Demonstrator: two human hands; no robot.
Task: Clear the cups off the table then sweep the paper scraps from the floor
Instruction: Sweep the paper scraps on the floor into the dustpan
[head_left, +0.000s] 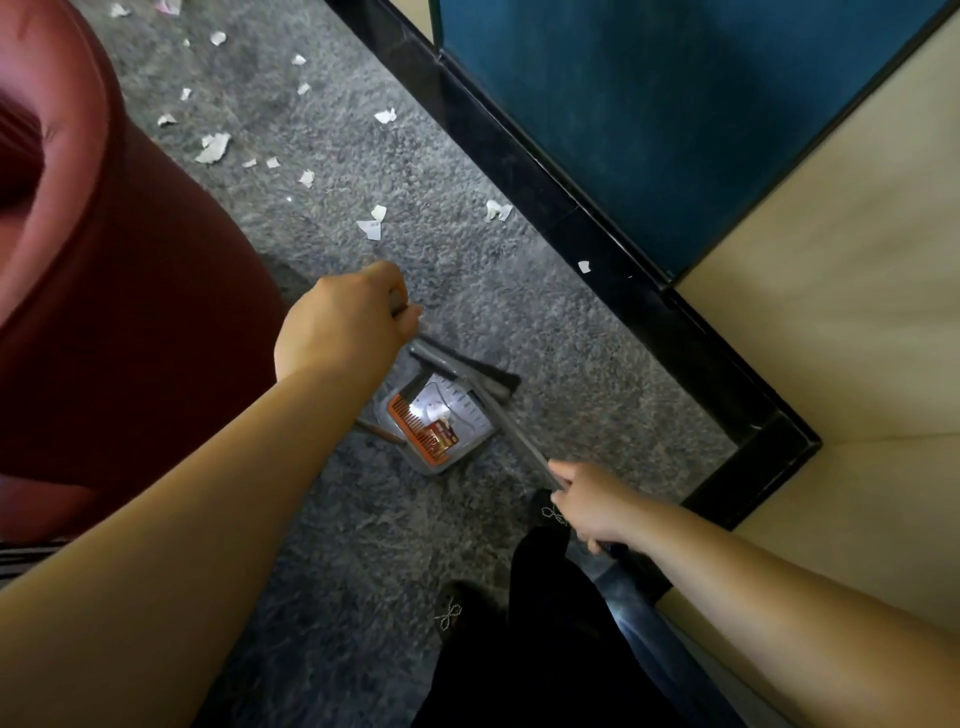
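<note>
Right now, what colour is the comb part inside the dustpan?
Orange, set in the grey dustpan; the comb shows in the head view.

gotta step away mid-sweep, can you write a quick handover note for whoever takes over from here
Left hand: grips the top of a thin grey handle, probably the dustpan's.
Right hand: grips the long grey broom handle.
The grey plastic dustpan with orange comb teeth stands on the grey carpet, with the dark broom head at its far edge.
Done: tools are in hand; the table and cups are out of view, so cannot confirm that step.
Left: the white torn paper scraps lie scattered on the carpet beyond the pan, one on the black baseboard. Sweep them in.
</note>
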